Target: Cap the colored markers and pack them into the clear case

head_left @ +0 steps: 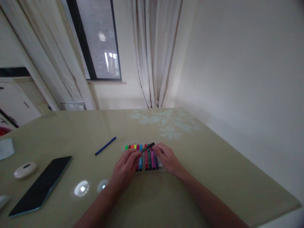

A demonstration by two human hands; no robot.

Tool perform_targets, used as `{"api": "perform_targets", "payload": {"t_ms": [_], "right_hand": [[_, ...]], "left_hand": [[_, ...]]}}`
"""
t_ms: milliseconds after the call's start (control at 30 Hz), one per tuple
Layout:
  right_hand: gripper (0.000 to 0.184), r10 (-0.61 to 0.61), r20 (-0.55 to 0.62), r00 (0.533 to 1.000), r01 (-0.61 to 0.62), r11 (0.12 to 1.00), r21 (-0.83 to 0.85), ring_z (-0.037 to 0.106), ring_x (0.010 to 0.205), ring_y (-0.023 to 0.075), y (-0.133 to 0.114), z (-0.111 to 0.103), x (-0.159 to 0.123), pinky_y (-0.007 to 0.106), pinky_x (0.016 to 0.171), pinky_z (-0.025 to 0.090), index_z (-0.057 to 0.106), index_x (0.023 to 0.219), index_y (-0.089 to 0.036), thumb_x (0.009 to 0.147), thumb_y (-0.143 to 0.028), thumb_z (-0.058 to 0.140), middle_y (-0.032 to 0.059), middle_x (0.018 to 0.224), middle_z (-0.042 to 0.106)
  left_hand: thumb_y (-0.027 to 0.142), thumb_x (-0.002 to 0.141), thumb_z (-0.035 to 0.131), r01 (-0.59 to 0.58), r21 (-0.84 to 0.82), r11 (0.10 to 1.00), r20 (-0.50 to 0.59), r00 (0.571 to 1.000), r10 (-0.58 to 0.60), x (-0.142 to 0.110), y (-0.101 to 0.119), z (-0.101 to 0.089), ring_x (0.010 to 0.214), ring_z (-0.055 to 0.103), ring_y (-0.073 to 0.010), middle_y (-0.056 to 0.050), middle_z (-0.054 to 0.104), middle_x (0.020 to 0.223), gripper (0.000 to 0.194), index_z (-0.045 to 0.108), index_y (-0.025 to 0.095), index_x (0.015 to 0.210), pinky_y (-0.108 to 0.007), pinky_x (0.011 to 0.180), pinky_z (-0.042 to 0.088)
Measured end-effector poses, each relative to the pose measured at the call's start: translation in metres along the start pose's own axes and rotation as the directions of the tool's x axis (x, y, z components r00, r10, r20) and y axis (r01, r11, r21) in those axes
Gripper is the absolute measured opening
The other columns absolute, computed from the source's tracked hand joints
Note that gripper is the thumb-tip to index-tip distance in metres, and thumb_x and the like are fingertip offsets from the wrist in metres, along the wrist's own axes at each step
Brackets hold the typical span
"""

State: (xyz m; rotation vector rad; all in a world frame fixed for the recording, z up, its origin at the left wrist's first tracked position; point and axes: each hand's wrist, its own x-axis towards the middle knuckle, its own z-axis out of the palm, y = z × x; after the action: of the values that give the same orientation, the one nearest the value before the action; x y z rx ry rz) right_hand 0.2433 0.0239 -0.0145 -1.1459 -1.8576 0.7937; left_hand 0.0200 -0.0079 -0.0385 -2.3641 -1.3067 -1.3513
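A dark marker (pixel 147 147) is held tilted above a clear plastic case of colored markers. My left hand (pixel 125 166) is closed on its lower end, fingers pinched together. At the capped upper end, the fingertips of my right hand (pixel 169 160) are closed against the marker. Beneath both hands lies the case (pixel 162 169), its markers side by side in two groups, including a light blue marker (pixel 141 163) and a red marker (pixel 146 163). My left hand hides part of the left group. A blue marker (pixel 105 146) lies alone on the table, left of the case.
A dark tablet (pixel 40 186) lies on the table (pixel 213 177) at the left, beside a white oval object (pixel 25 170). Two round reflections show on the glossy surface near my left forearm. A folded white sheet (pixel 6 148) sits at the far left. A wall borders the right side.
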Motion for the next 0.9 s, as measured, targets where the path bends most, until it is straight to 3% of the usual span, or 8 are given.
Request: {"api": "perform_targets", "payload": {"t_ms": [100,233,300,400,500,633,767,900], "right_hand": [[0.044,0.081,-0.002,0.997,-0.08,0.984,0.159,0.056,0.073,0.0166,-0.003,0.003,0.0,0.027,0.068,0.043,0.066,0.083,-0.019,0.099,-0.057,0.051,0.0006,0.074,0.06],[0.039,0.165,0.052,0.985,-0.172,0.905,0.388,0.058,0.07,0.0157,-0.002,0.008,0.001,0.027,0.065,0.044,0.068,0.086,-0.018,0.09,-0.057,0.065,0.0007,0.073,0.064],[0.039,0.21,0.077,0.975,-0.221,0.836,0.502,0.059,0.068,0.0151,0.0,0.009,0.002,0.026,0.063,0.044,0.069,0.091,-0.018,0.084,-0.056,0.072,0.0016,0.076,0.068],[0.038,0.291,0.018,0.957,-0.244,0.767,0.594,0.061,0.065,0.0146,0.007,0.002,0.007,0.025,0.06,0.044,0.069,0.088,-0.018,0.079,-0.054,0.077,0.0023,0.075,0.07],[0.035,0.342,-0.062,0.938,-0.257,0.802,0.539,0.065,0.066,0.0155,0.018,-0.015,0.012,0.025,0.058,0.042,0.068,0.085,-0.018,0.077,-0.05,0.078,0.0031,0.077,0.071],[0.032,0.378,-0.004,0.926,-0.346,0.852,0.392,0.068,0.065,0.0162,0.032,-0.03,0.014,0.026,0.058,0.043,0.068,0.093,-0.017,0.078,-0.044,0.076,0.0031,0.078,0.073],[0.028,0.321,0.061,0.945,-0.322,0.887,0.331,0.07,0.067,0.0176,0.038,-0.02,0.012,0.03,0.065,0.052,0.066,0.097,-0.017,0.079,-0.037,0.073,0.0029,0.078,0.074],[0.023,0.278,0.045,0.96,-0.281,0.946,0.164,0.069,0.069,0.0173,0.035,-0.008,0.007,0.029,0.064,0.053,0.065,0.102,-0.018,0.081,-0.025,0.071,0.0024,0.077,0.072]], "left_hand": [[0.021,0.103,0.051,-0.124,-0.07,0.99,0.047,0.991,0.128,-0.008,0.016,0.009,0.11,0.068,-0.0175,-0.009,0.069,0.116,0.023,0.063,0.021,0.123,-0.028,0.098,0.056],[0.014,0.103,0.046,-0.237,-0.072,0.969,0.12,0.962,0.245,-0.011,0.019,0.009,0.117,0.066,-0.0185,-0.01,0.068,0.124,0.035,0.058,0.022,0.135,-0.031,0.099,0.057],[0.014,0.103,0.045,-0.265,-0.048,0.963,0.133,0.954,0.269,-0.01,0.019,0.01,0.116,0.068,-0.0183,-0.009,0.068,0.125,0.038,0.056,0.023,0.138,-0.031,0.096,0.059],[0.02,0.104,0.045,-0.243,-0.016,0.97,0.19,0.952,0.242,-0.008,0.018,0.013,0.12,0.066,-0.0217,-0.012,0.066,0.134,0.041,0.051,0.021,0.145,-0.035,0.099,0.058],[0.028,0.104,0.048,-0.19,-0.007,0.982,0.332,0.926,0.181,-0.009,0.015,0.017,0.125,0.063,-0.0251,-0.012,0.063,0.141,0.044,0.05,0.021,0.147,-0.041,0.104,0.056],[0.033,0.103,0.052,-0.153,0.023,0.988,0.477,0.87,0.124,-0.013,0.012,0.021,0.126,0.061,-0.026,-0.007,0.063,0.142,0.04,0.057,0.024,0.141,-0.046,0.107,0.053],[0.038,0.099,0.061,-0.128,0.096,0.987,0.516,0.855,0.06,-0.012,0.015,0.021,0.123,0.06,-0.029,-0.008,0.065,0.139,0.043,0.058,0.023,0.139,-0.049,0.104,0.052],[0.036,0.098,0.061,-0.145,0.133,0.981,0.532,0.845,0.053,-0.008,0.022,0.018,0.121,0.059,-0.0285,-0.007,0.064,0.137,0.048,0.052,0.027,0.145,-0.047,0.102,0.049]]}}
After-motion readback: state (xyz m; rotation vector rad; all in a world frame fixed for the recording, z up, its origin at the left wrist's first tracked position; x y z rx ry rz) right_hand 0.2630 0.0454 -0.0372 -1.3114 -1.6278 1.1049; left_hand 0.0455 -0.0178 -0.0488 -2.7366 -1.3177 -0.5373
